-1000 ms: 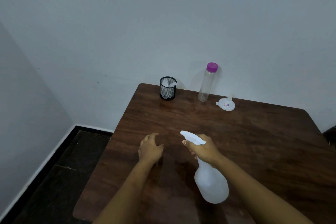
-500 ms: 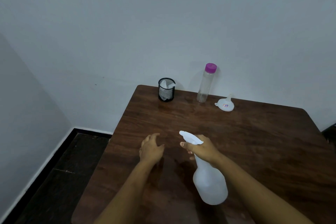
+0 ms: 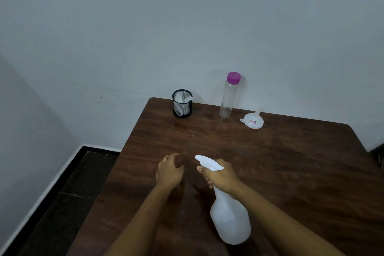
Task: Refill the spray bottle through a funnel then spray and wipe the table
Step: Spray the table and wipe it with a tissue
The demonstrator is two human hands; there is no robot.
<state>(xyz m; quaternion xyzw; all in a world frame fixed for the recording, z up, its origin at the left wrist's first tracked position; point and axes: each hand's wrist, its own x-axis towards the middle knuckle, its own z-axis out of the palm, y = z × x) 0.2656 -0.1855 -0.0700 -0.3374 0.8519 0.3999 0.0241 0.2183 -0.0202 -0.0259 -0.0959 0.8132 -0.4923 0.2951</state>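
Spray bottle held at the neck, lower centre of the frame.

Left to right: at upper centre a mesh cup (image 3: pixel 182 103) holding a white wipe (image 3: pixel 183 97) is seen; the left hand (image 3: pixel 169 172) hovers empty, fingers loosely curled, above the table (image 3: pixel 301 162); the right hand (image 3: pixel 222 176) is clamped round the sprayer (image 3: pixel 230 212) below its trigger head. The translucent plastic body is judged light, stiff and smooth, best gripped at the neck. Behind stand a capped bottle (image 3: pixel 229 95) and a funnel (image 3: pixel 253 120).
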